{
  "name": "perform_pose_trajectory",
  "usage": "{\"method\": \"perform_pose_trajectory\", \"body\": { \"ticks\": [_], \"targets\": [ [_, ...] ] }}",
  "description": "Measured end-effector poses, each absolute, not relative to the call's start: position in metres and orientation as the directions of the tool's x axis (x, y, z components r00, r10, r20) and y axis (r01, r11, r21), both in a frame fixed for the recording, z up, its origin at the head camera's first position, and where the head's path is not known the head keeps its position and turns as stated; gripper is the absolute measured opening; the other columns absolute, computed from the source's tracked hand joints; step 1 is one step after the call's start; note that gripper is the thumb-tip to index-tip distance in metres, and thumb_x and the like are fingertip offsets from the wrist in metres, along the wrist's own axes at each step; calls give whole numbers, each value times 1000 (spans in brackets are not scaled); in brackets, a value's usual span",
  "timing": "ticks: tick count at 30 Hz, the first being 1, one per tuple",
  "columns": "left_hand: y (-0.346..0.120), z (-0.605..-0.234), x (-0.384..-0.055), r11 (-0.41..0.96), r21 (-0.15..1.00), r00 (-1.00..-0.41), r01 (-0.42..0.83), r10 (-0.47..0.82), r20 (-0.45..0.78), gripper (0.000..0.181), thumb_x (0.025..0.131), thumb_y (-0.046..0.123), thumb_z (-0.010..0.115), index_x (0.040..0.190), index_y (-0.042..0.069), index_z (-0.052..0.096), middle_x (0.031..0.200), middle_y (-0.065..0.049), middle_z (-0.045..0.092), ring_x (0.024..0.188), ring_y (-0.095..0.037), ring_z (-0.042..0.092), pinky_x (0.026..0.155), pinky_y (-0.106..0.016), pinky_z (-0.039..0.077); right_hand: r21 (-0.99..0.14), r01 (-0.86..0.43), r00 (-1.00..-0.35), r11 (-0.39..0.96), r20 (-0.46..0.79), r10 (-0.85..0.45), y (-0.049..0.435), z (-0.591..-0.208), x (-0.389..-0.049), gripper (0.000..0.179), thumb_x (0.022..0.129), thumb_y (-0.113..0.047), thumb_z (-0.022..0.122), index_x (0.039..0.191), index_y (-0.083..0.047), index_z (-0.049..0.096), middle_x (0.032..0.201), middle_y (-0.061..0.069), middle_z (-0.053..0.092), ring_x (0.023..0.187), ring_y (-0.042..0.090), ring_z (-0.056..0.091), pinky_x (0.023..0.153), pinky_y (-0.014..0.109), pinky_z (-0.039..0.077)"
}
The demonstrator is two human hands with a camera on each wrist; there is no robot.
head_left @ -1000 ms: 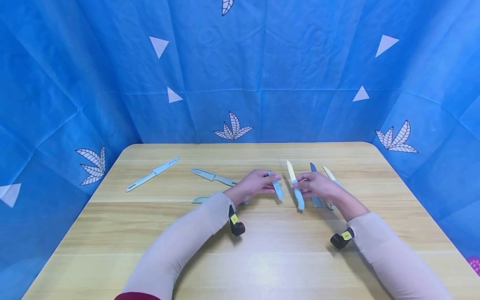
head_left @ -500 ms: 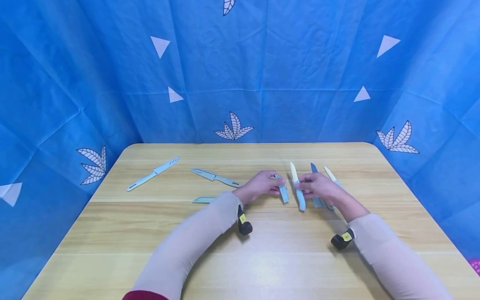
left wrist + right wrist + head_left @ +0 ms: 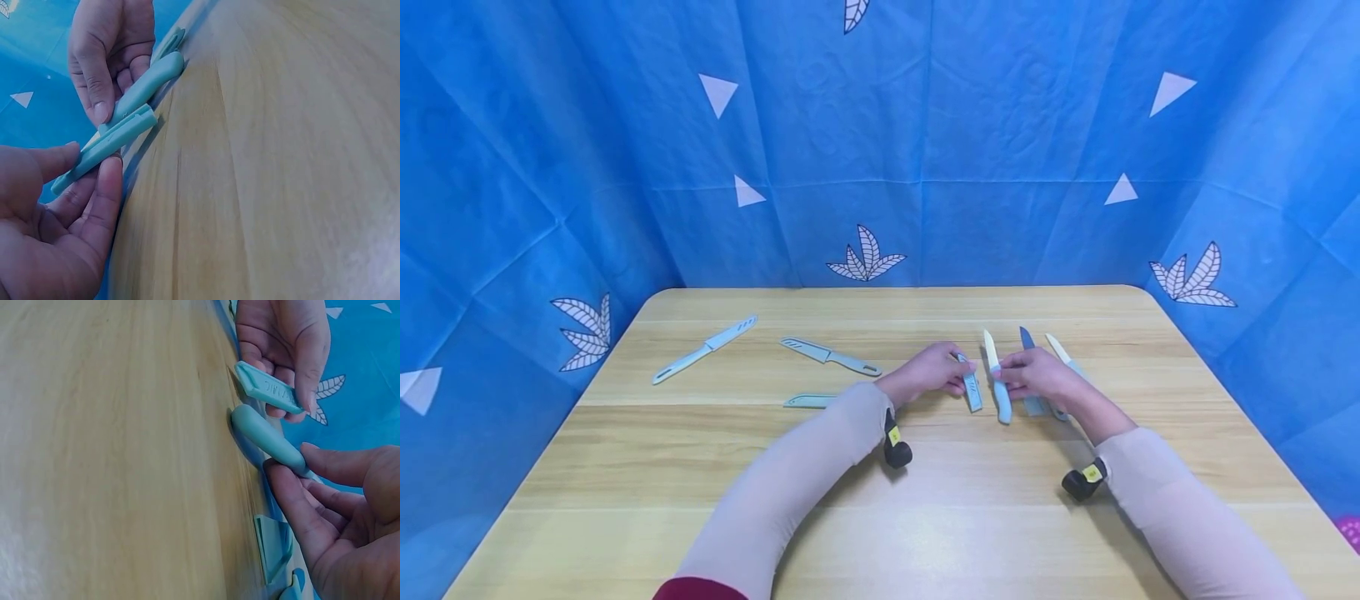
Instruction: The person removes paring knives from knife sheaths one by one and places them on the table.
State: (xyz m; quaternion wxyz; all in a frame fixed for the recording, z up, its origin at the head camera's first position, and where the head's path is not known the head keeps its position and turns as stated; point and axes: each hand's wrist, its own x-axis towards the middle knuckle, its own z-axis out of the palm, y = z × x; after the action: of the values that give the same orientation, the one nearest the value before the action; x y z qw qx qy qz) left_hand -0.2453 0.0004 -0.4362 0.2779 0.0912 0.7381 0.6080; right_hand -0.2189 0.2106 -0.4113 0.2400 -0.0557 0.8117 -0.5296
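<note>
My left hand pinches a light-blue knife sheath between thumb and fingers, its end angled toward me. Just to its right, my right hand holds a paring knife by the upper part of its light-blue handle. The knife's pale blade points away toward the back of the table. In the left wrist view the sheath overlaps the knife handle. Seen from the right wrist, raised lettering shows on the sheath, beside the rounded handle end.
Past my right hand lie a dark-blue blade, a light-blue sheath-like piece and another pale-bladed knife. Leftward on the wooden table are two sheathed knives and a blue-green piece, partly behind my left sleeve.
My left hand has moved right and slightly toward me with the sheath, closer to the knife. The knife has shifted slightly right and toward me; my right hand is nearly still.
</note>
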Motion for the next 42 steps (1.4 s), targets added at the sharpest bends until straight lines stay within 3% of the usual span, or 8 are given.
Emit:
{"method": "perform_pose_trajectory", "body": {
  "ticks": [10, 20, 33, 42],
  "targets": [
    [7, -433, -245, 291, 944, -808, -155, 513, -291, 21, 99, 11, 58, 114, -4, 60, 81, -13, 67, 64, -16, 64, 65, -28, 61, -876, 157, -883, 455, -330, -332, 212, -412, -220, 39, 99, -8, 56, 128, 19, 49, 121, 31, 59, 112, 41, 60, 89, 40, 57],
    [13, -434, -249, 382, 923, -819, -58, 511, -262, 15, 97, 13, 62, 106, 2, 67, 82, -9, 67, 67, -15, 64, 64, -25, 60, -866, 151, -889, 476, -330, -318, 214, -414, -221, 39, 99, -9, 57, 127, 17, 50, 121, 31, 57, 110, 39, 61, 88, 38, 58],
    [23, -437, -248, 481, 871, -856, 101, 487, -170, 7, 93, 11, 67, 92, 6, 62, 76, -6, 64, 60, -13, 62, 57, -22, 58, -848, 136, -912, 512, -309, -269, 211, -416, -223, 42, 95, -9, 64, 126, 17, 51, 114, 28, 60, 93, 29, 68, 81, 36, 60],
    [25, -434, -249, 600, 768, -865, 225, 485, -126, 11, 90, 18, 72, 86, 11, 64, 77, 2, 64, 61, -9, 61, 55, -18, 54, -818, 118, -930, 563, -290, -226, 208, -415, -223, 34, 93, -8, 67, 117, 14, 57, 104, 24, 65, 80, 22, 69, 73, 34, 62]
  ]
}}
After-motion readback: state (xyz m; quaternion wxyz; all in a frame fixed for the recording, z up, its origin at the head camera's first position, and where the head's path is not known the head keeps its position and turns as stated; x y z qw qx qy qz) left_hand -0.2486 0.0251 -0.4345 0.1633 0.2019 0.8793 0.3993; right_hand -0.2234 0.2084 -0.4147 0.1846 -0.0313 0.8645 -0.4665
